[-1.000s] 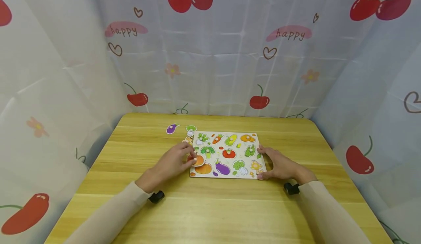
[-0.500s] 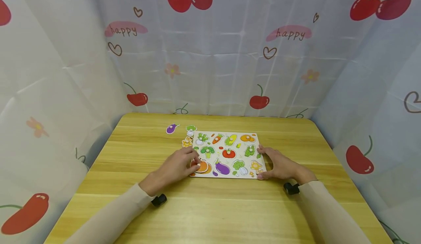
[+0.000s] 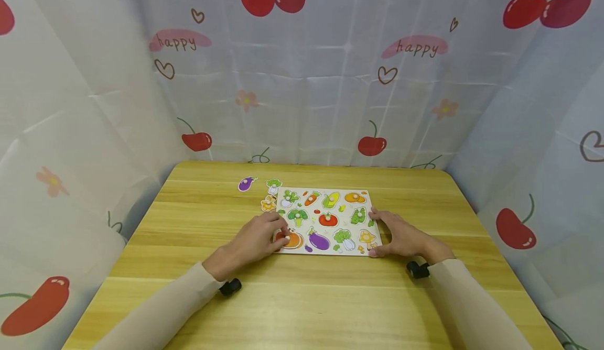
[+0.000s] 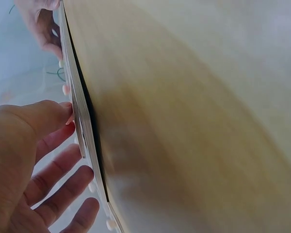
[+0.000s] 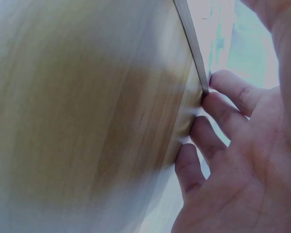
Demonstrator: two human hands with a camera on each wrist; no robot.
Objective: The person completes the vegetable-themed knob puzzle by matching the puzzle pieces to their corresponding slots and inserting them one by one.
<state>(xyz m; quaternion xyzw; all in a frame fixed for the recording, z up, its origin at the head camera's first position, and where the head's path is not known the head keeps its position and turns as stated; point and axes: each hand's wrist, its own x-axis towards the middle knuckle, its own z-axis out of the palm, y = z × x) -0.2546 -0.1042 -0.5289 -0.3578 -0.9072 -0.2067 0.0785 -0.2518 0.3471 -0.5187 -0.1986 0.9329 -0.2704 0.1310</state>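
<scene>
My left hand (image 3: 255, 239) pinches the small knob of an orange pumpkin puzzle piece (image 3: 295, 241) between thumb and forefinger. The piece lies over the pumpkin picture at the near left corner of the wooden vegetable puzzle board (image 3: 345, 220). In the left wrist view, the piece (image 4: 79, 136) leans against the board's face (image 4: 91, 136), and the other fingers are spread. My right hand (image 3: 407, 238) rests along the board's right edge, thumb at the near corner. The right wrist view has its fingertips (image 5: 218, 104) touching the board's edge and the tabletop.
Left of the board lie an eggplant piece (image 3: 246, 184), a cabbage piece (image 3: 273, 186) and a mushroom piece (image 3: 268, 203). Several knobbed pieces, among them a tomato (image 3: 328, 220), sit in the board. A cherry-print curtain (image 3: 302, 104) surrounds the wooden table (image 3: 311, 303).
My left hand has moved slightly right and nearer with the pumpkin piece, bringing it from the board's left edge onto the pumpkin picture. The right hand has stayed in place.
</scene>
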